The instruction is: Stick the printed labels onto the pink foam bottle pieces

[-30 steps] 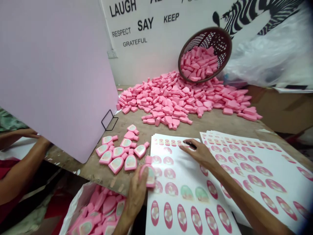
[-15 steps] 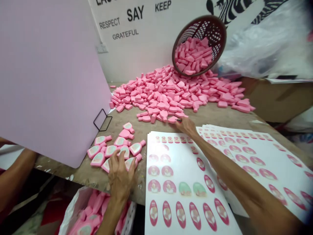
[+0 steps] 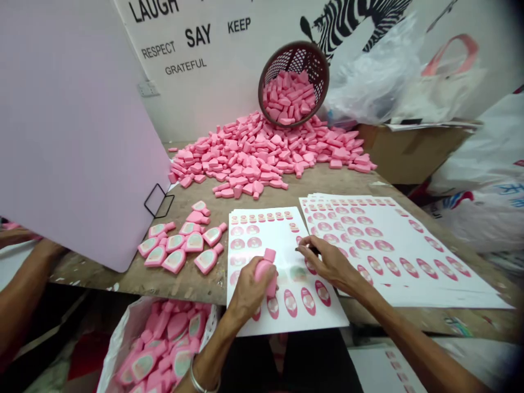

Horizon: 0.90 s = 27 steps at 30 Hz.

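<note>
My left hand (image 3: 250,289) is wrapped round a pink bottle-shaped piece (image 3: 266,267), held above the lower left of a sticker sheet (image 3: 272,248). Over the right side of that sheet, my right hand (image 3: 325,262) pinches a small dark tool (image 3: 314,250), whose tip is too small to make out. Several pink pieces with pale labels (image 3: 174,260) lie left of the sheet. Behind them spreads a large heap of plain pink pieces (image 3: 249,158). A second stack of sticker sheets (image 3: 409,245) lies to the right.
A brown basket (image 3: 262,82) lies tipped on the heap. A large pale panel (image 3: 77,136) with a black wire stand (image 3: 158,202) rises at the left, another person's arm (image 3: 30,278) beside it. Below the table edge is a white basket (image 3: 117,338) of labelled pieces.
My left hand has left the labelled pieces and now holds a pink piece over the sheet. My right hand has drawn back from the heap to the sheet. The view has shifted right.
</note>
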### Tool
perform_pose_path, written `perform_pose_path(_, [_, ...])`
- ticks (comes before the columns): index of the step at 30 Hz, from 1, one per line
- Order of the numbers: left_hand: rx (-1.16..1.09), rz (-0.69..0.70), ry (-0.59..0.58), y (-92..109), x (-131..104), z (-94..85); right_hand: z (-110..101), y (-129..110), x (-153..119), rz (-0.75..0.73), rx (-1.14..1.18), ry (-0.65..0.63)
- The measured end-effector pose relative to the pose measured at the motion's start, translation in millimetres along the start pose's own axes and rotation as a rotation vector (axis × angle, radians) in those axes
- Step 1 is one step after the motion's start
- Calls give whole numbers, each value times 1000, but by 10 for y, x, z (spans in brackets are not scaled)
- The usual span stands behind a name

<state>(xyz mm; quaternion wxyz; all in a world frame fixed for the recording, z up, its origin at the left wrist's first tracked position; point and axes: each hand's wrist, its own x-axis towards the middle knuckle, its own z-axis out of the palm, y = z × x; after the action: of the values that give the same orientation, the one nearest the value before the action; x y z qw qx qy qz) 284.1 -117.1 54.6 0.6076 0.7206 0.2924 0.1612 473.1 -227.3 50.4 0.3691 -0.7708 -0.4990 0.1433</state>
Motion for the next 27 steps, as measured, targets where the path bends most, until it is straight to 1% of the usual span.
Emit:
perform_pose_path(2, [-173, -101, 19, -62, -25, 46, 99, 225, -141, 15, -130, 132])
perform_pose_path(4, [-260, -124, 10, -83, -33, 120, 167, 355, -258, -57, -244, 210])
perform_pose_path(6, [-290, -119, -16, -78, -21, 223, 202, 397, -333, -161, -340, 271])
perform_pose_path(8, [-324, -141, -45, -68, 6, 336, 216, 394, -364, -240, -413, 304])
perform_pose_path(11, [-376, -177, -52, -79, 45, 464, 231, 381, -367, -290, -469, 320])
perform_pose_path(13, [-388, -175, -50, -101, 59, 502, 246, 383, -366, -291, -489, 321])
perform_pose_path(16, [-382, -163, -51, -125, 62, 507, 274, 380, -379, -269, -472, 308])
perform_pose_path(19, [-379, -151, -49, -120, 53, 492, 296, 356, -406, -253, -359, 265])
perform_pose_path(21, [-375, -147, -47, -102, 45, 485, 293, 336, -417, -240, -321, 278])
perform_pose_path(24, [-372, -148, -59, -78, 35, 479, 260, 319, -412, -221, -394, 340])
perform_pose_path(27, [-360, -148, -63, -79, 40, 475, 226, 324, -396, -217, -494, 316])
